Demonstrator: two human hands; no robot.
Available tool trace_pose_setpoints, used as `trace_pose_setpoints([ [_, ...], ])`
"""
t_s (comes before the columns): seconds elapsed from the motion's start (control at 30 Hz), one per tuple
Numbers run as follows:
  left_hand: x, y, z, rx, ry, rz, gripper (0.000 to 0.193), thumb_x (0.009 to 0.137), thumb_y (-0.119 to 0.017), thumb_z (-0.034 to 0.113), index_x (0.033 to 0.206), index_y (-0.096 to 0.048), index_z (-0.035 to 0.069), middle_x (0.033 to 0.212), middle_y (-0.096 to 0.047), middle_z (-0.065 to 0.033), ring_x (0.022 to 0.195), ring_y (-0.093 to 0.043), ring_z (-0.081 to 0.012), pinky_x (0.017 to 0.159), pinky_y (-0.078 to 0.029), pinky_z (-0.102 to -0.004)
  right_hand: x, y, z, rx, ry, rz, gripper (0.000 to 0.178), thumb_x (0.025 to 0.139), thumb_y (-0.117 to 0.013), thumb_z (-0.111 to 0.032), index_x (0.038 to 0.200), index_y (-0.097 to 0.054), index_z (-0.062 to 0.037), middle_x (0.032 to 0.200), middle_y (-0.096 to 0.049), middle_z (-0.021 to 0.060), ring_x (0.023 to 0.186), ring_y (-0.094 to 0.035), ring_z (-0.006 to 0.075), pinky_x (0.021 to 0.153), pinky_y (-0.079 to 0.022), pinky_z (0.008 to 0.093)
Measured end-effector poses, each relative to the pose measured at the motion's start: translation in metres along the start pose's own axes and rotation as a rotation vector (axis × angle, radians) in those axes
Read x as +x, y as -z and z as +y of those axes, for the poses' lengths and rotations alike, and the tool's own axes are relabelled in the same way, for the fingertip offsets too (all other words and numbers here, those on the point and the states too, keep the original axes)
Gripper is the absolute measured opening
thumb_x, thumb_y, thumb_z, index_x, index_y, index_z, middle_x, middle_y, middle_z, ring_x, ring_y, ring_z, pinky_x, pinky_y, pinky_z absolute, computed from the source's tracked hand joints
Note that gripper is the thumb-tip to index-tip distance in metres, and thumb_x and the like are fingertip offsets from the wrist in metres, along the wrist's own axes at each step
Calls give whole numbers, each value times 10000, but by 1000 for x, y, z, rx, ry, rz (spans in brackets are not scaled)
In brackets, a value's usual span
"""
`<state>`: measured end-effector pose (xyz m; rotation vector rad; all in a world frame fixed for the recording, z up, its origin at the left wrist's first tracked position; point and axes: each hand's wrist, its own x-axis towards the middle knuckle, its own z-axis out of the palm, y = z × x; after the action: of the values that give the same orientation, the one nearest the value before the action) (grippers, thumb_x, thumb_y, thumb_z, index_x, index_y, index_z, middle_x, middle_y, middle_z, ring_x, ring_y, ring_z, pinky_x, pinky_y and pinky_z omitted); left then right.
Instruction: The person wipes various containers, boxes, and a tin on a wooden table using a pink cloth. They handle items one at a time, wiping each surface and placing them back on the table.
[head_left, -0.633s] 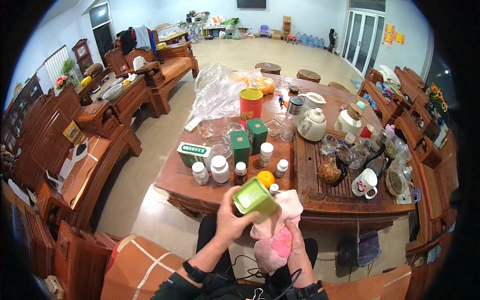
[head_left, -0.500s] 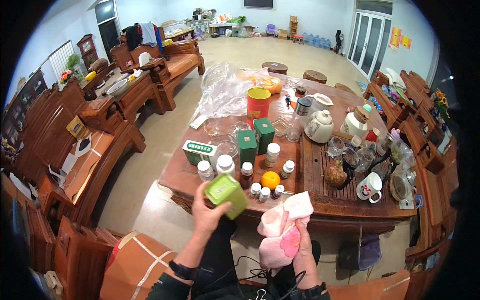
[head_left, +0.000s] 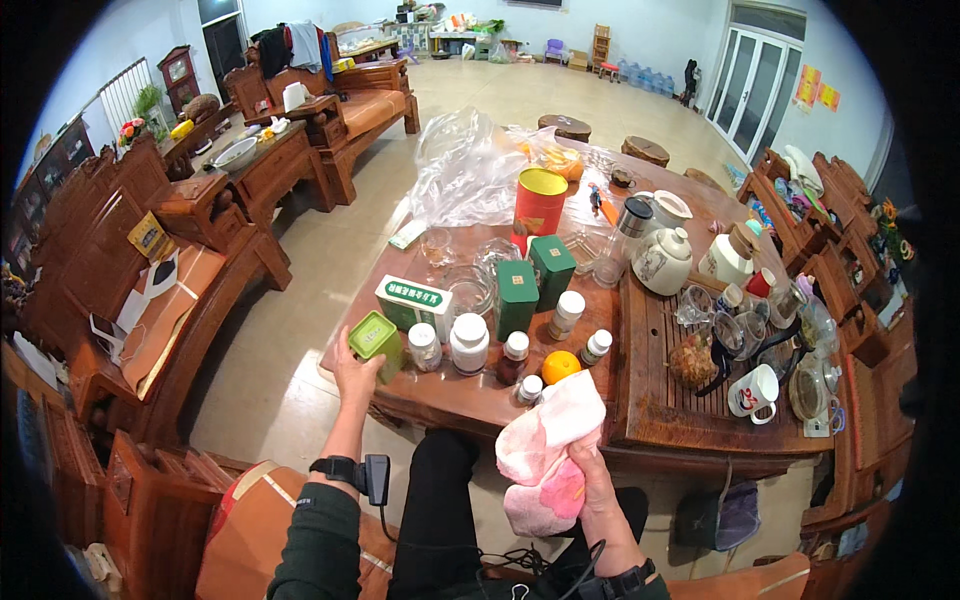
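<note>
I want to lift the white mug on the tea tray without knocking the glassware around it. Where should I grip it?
Take the white mug by its handle, which juts toward the tray's near edge. Coming from the near side looks safest: glass cups crowd the far side, while the tray in front is bare.

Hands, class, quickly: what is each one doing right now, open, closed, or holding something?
Left hand: closed on the light green tin at the table's near-left corner.
Right hand: closed on the pink and white cloth.
</note>
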<state>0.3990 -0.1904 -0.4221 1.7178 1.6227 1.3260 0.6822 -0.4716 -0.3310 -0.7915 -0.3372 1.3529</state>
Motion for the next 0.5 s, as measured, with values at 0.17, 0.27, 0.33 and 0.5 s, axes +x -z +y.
trace_pose_setpoints([
  [0.17,21,-9,-3,-51,-23,-172,919,600,-791,89,1400,-342,30,1294,-468,-214,1207,-462,-360,1011,-389,-416,1,-1,3,-34,-43,63,616,830,-673,-209,1347,-395,-23,1236,-550,106,1115,-569,228,979,-457,366],
  [0.27,14,1,24,156,-112,-109,931,621,-781,84,1415,-302,6,1317,-453,-224,1218,-456,-364,1030,-372,-420,-1,2,3,-15,-50,73,612,834,-667,-206,1350,-394,-23,1239,-549,101,1119,-565,224,983,-452,358],
  [0.33,14,1,56,212,-213,-54,911,640,-774,88,1410,-299,-16,1326,-449,-228,1218,-457,-364,1037,-363,-420,-1,5,0,-10,-33,75,610,836,-665,-206,1352,-395,-24,1238,-550,97,1125,-561,222,988,-445,354],
  [0.5,21,-39,150,-42,-374,-283,710,748,-746,169,1330,-409,-56,1247,-522,-239,1147,-518,-346,988,-401,-389,1,11,-10,-33,-19,64,625,832,-667,-201,1364,-388,-26,1245,-545,94,1142,-545,214,998,-427,348],
])
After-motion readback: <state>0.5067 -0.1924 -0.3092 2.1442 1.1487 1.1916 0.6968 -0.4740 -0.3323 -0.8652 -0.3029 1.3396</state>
